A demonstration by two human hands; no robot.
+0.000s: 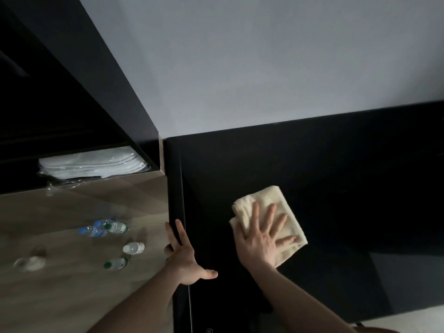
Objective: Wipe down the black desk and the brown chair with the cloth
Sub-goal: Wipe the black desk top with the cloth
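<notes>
Cream cloth (271, 222), folded into a thick pad, flat on the black desk (336, 188), toward its left part and nearer the front than the wall

Pinned under the right hand (262, 239): fingers straight and fanned, palm down on the near half of the pad, nothing curled or pinched

Left hand (185, 258) braced on the desk's left edge, fingers laid along the raised black rim and partly wrapped over it, thumb splayed onto the top; more a steadying hold than a firm grip

Desk wipe evidently under way; brown chair not in view, so that half of the task judged still to come

For a good pass: even palm pressure so the whole pad stays flat, long overlapping strokes from the back wall toward the front, far corners and the strip by the rim included, since the gloss shows streaks. Fold worth turning to a clean face once soiled. Care near the left rim, where a hard sweep could knock the bracing hand

Further out, left of the desk: lower wooden counter (72, 272) with several small plastic water bottles (105, 228), some lying down, and a white-capped bottle (133, 248). Above it, a dark open shelf holding wrapped white slippers (91, 165), as far as can be told. Pale wall (264, 68) behind
</notes>
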